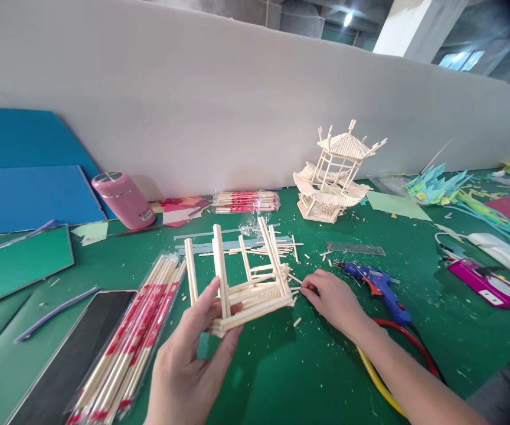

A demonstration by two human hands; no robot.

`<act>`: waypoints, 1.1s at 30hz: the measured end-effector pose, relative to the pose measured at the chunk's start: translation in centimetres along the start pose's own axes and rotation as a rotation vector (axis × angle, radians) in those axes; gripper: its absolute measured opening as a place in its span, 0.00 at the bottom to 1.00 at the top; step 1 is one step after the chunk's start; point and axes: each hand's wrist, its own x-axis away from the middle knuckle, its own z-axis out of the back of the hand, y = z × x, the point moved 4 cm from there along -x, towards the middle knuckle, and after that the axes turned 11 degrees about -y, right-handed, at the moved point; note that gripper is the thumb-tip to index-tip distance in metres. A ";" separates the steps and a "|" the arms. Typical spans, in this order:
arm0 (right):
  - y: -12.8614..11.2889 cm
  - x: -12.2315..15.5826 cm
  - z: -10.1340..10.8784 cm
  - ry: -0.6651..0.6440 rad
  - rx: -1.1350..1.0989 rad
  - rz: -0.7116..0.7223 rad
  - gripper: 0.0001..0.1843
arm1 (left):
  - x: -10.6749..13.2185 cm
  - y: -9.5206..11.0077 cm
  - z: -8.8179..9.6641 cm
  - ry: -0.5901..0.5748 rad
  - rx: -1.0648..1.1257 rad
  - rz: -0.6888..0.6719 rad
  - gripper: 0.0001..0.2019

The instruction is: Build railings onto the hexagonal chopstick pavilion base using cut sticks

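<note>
My left hand grips a small frame built of pale wooden sticks, thumb and fingers closed around its near left corner. Several posts stand up from the frame's flat base, and it is held tilted above the table. My right hand is just beyond the frame's right end, thumb and forefinger pinched together on what looks like a short wooden stick. Whether that stick touches the frame I cannot tell. Behind the frame lie loose wooden sticks and translucent glue sticks.
A blue glue gun lies right of my right hand, its tip towards the hand. Farther back stands a stick pavilion model. Wrapped chopsticks lie at left, near a pink flask. A clear ruler and a magenta device sit right.
</note>
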 end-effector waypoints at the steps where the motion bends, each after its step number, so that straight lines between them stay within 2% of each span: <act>1: 0.0 -0.1 -0.1 -0.011 0.005 -0.008 0.08 | 0.0 -0.1 0.0 0.000 -0.002 0.011 0.25; 7: 0.2 0.1 -0.5 -0.011 -0.004 0.001 0.08 | 0.0 -0.4 -0.1 -0.003 0.016 0.015 0.26; 13: -0.1 0.9 0.3 0.099 -0.111 0.058 0.09 | 0.0 -0.3 0.0 0.001 0.028 0.032 0.26; 18: 1.6 1.9 2.9 0.232 -0.352 0.067 0.09 | 0.1 -0.2 0.1 0.014 0.016 0.036 0.26; 23: 3.1 3.4 6.9 0.490 -0.602 0.056 0.10 | 0.0 0.1 -0.1 0.000 0.006 -0.016 0.26; 26: 1.9 4.6 8.6 0.613 -0.696 0.084 0.09 | -0.1 0.5 -0.2 -0.008 -0.021 -0.067 0.27; 28: 0.1 5.3 9.3 0.640 -0.736 0.145 0.08 | -0.1 0.8 -0.3 -0.005 -0.057 -0.102 0.27; 33: -5.4 5.8 9.9 0.530 -0.581 0.408 0.06 | -0.2 1.8 -0.7 -0.011 -0.093 -0.208 0.27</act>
